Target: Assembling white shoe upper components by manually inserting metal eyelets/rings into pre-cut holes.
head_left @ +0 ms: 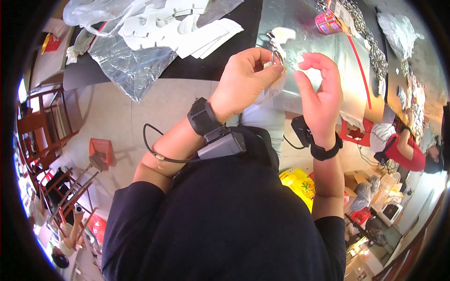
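My left hand (248, 77) is closed, thumb and forefinger pinching a metal key ring (277, 57). A small white piece (283, 34) with a metal fitting lies on the shiny sheet just beyond the ring; whether the two are joined I cannot tell. Something translucent, like a bit of clear plastic (276, 85), shows beneath my left thumb. To its right, my right hand (322, 91) is raised with thumb and fingers apart in a curve, and I see nothing held in it. Both wrists wear black strapped devices.
White cut sheets (206, 37) and clear plastic bags (129, 61) cover the table's left. At the right lie a pink tin (327, 22), a red strip (360, 70) and metal chains (370, 42). A red basket (101, 152) stands on the floor. Another person (405, 150) sits farther right.
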### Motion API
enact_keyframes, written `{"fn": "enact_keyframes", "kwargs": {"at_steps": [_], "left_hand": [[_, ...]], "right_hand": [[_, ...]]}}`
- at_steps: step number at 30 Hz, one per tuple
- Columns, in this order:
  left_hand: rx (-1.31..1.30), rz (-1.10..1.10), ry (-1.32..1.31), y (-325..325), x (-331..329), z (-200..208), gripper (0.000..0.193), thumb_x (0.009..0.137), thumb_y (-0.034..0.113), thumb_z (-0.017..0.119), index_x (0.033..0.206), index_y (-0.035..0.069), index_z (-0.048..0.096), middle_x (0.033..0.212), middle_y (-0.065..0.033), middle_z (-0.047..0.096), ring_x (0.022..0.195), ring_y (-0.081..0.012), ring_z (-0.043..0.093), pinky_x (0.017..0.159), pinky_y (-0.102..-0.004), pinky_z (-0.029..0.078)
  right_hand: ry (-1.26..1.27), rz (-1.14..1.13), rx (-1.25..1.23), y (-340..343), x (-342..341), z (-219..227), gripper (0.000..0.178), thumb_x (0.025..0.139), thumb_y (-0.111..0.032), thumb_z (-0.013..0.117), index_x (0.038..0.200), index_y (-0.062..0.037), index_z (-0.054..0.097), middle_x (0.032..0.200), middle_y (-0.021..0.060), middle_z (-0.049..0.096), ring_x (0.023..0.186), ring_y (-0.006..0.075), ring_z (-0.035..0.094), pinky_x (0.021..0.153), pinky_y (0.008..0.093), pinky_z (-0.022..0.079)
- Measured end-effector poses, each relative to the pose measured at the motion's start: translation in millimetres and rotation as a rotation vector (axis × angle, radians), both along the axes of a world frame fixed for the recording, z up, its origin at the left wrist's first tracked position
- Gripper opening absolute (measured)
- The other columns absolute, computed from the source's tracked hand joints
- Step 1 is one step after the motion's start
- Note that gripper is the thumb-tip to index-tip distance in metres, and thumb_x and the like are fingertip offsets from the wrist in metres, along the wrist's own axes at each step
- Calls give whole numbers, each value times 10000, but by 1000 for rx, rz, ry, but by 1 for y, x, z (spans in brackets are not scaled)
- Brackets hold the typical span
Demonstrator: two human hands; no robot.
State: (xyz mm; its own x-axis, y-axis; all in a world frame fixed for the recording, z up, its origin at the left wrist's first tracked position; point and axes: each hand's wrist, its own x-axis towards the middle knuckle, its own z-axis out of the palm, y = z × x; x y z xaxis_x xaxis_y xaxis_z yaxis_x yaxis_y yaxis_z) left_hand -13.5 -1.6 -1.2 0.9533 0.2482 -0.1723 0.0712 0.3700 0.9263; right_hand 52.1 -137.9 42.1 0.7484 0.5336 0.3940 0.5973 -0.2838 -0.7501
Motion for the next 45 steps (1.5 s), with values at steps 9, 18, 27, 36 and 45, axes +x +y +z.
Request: {"fn": "enact_keyframes", "kwargs": {"at_steps": [9, 18, 27, 36, 45], "left_hand": [[157, 65, -82, -9, -1, -1, 137, 790, 103, 601, 869, -9, 589, 644, 20, 531, 563, -18, 441, 490, -183, 360], [-84, -1, -39, -7, -2, 3, 83, 814, 79, 587, 823, -3, 574, 666, 29, 527, 574, -17, 435, 492, -179, 343], [-343, 75, 51, -14, -6, -9, 98, 839, 91, 576, 884, 4, 567, 779, -1, 572, 664, -53, 507, 592, -175, 396], [27, 72, 32, -10, -6, 0, 102, 821, 57, 593, 891, -10, 563, 766, -4, 571, 675, -41, 508, 589, -183, 408], [-480, 110, 48, -9, 0, 0, 58, 800, 44, 599, 805, 4, 558, 673, 17, 550, 565, -21, 462, 483, -178, 355]], "right_hand": [[324, 40, 11, 2, -3, -5, 358, 749, 42, 606, 1082, -24, 493, 757, 55, 585, 792, 127, 545, 806, 277, 406], [258, 81, -44, -1, -3, -13, 387, 761, 48, 582, 1121, -31, 464, 767, 29, 572, 813, 113, 523, 777, 270, 413], [258, -20, 310, 9, -29, -44, 301, 779, 73, 563, 1037, -6, 429, 888, 63, 499, 844, 116, 487, 779, 243, 404], [280, 23, 101, 4, -14, -22, 432, 754, 80, 579, 1149, -4, 424, 840, 56, 527, 816, 113, 500, 768, 243, 408], [431, -49, 417, 13, -33, -36, 380, 770, 89, 552, 1122, 9, 432, 895, 52, 509, 835, 97, 478, 748, 221, 398]]}}
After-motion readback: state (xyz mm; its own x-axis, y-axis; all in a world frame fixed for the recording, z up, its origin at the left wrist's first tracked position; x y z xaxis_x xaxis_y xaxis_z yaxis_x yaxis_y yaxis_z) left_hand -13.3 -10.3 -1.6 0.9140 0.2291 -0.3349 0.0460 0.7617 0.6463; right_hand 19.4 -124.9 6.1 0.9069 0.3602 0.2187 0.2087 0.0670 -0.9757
